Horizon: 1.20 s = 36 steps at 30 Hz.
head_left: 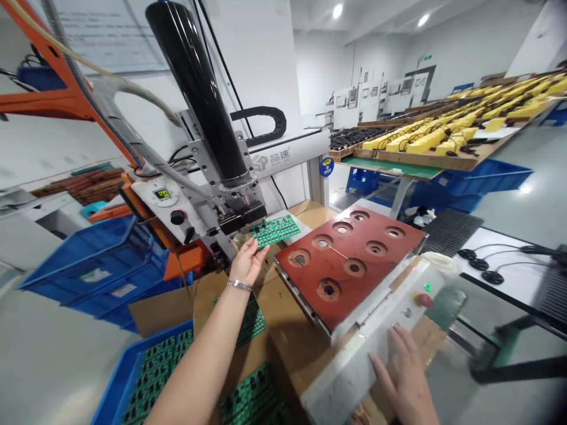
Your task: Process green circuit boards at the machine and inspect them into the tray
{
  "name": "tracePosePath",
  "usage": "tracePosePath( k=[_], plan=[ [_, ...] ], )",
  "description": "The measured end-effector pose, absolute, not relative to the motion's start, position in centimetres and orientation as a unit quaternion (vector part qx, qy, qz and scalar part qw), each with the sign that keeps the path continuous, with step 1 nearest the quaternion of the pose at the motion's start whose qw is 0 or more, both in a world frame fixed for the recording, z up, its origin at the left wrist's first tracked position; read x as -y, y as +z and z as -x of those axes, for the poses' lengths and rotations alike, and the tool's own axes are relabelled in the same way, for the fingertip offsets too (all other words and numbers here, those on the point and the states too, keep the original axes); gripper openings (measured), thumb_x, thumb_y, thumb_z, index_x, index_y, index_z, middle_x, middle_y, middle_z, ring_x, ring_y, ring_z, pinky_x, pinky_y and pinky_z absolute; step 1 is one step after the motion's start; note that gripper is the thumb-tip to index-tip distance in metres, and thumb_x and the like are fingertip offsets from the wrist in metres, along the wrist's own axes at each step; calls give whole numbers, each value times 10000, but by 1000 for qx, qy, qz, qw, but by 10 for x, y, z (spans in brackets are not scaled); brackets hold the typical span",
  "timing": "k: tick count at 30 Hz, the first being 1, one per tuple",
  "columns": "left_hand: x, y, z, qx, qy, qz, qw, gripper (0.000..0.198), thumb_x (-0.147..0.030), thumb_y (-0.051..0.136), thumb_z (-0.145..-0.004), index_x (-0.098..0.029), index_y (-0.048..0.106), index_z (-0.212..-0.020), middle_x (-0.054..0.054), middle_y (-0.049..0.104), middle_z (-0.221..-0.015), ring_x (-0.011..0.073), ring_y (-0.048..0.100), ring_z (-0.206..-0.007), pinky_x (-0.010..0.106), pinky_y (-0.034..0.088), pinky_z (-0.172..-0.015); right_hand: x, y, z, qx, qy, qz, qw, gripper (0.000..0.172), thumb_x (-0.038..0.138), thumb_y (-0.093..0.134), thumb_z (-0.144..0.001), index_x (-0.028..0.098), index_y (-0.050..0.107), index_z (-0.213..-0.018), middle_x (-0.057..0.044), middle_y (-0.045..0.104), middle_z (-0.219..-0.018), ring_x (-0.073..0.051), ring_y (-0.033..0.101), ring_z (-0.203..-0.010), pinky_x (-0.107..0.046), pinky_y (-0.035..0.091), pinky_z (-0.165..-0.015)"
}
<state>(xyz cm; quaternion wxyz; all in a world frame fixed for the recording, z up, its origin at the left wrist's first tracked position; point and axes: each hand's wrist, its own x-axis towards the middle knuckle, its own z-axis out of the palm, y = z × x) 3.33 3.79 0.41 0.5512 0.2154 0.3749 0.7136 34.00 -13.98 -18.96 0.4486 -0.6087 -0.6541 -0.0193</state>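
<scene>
1. Cardboard-topped factory workbench (287, 336) carries a red perforated metal plate (354, 260).
2. Left hand (248, 262), fingers closed narrowly on a green circuit board (275, 230), holds it up beside a white dispensing machine (177, 203), seemingly within its reach.
3. Right hand (403, 372), fingers spread wide, steadies on a white metal console (354, 366).

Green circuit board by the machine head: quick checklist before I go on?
Left hand at the green circuit board: ok, fingers touch its near edge.
Board clear of the black machine head: cannot tell, they overlap in this view.
Green indicator on the white console: ok, lit.
Right hand: ok, on the console, away from the red holed plate.
Controller display: ok, lit.
Spare boards in the blue crate: ok, present.
</scene>
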Motion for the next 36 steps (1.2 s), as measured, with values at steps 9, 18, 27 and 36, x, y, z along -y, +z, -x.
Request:
tracePosePath(
  k=[9, 18, 27, 36],
  plan=[
    [-41, 7, -32, -372, 732, -199, 535, 227, -221, 565, -845, -163, 588, -1064, 70, 622, -1059, 187, 623, -829, 371, 538, -674, 141, -190, -340, 657, -22, 609, 444, 611, 498, 484, -838, 139, 346, -1312, -187, 412, -1308, -369, 375, -1251, -595, 387, -975],
    [-45, 6, -34, -370, 738, -191, 531, 223, -214, 564, -846, -165, 588, -1062, 70, 621, -1060, 183, 621, -824, 367, 539, -672, 139, -194, -341, 657, -20, 610, 441, 639, 542, 468, -832, 131, 348, -1308, -186, 422, -1292, -366, 368, -1251, -590, 379, -980],
    [-45, 8, -37, -361, 732, -202, 541, 229, -217, 568, -843, -161, 587, -1065, 70, 622, -1058, 186, 623, -827, 372, 539, -673, 140, -191, -340, 657, -15, 608, 445, 601, 507, 488, -835, 156, 349, -1304, -172, 425, -1292, -360, 377, -1244, -586, 382, -978],
    [-42, 3, -31, -358, 736, -196, 540, 187, -209, 566, -845, -157, 602, -1022, 60, 637, -1011, 171, 626, -787, 354, 540, -655, 140, -191, -340, 654, -13, 610, 447, 618, 530, 468, -837, 140, 351, -1302, -179, 409, -1301, -352, 367, -1252, -579, 367, -998]
  ],
)
